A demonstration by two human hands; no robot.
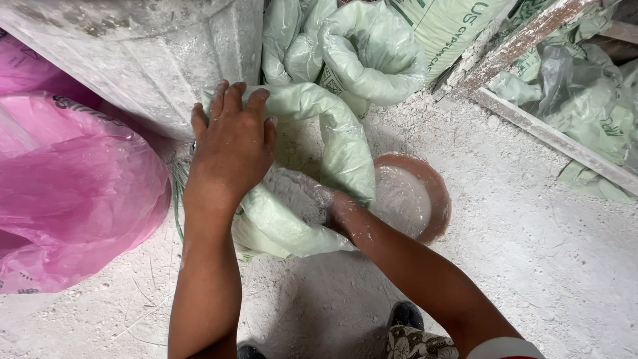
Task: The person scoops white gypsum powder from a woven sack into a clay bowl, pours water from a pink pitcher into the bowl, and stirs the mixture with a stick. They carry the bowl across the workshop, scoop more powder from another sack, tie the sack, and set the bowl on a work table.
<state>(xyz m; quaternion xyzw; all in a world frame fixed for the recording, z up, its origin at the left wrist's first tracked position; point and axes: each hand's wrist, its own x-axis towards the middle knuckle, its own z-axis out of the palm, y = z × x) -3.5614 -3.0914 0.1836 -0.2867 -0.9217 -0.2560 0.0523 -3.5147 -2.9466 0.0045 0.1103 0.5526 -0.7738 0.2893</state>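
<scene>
A pale green sack [345, 143] with a rolled-down rim stands on the dusty floor, white powder inside it. My left hand [229, 143] rests flat on the sack's rolled rim at its far left, fingers together and pointing away. My right hand [332, 203] reaches down into the sack's mouth; its fingers are buried in the powder and hidden, the wrist dusted white. A round brown bowl [442, 193] holding white powder sits on the floor just right of the sack, partly behind its rim.
A pink plastic bag [73, 193] bulges at the left. A large powder-coated drum [159, 60] stands behind it. More green sacks [372, 53] are stacked at the back, and wooden boards [551, 136] with crumpled sacks lie at the right. My shoe [404, 314] shows below.
</scene>
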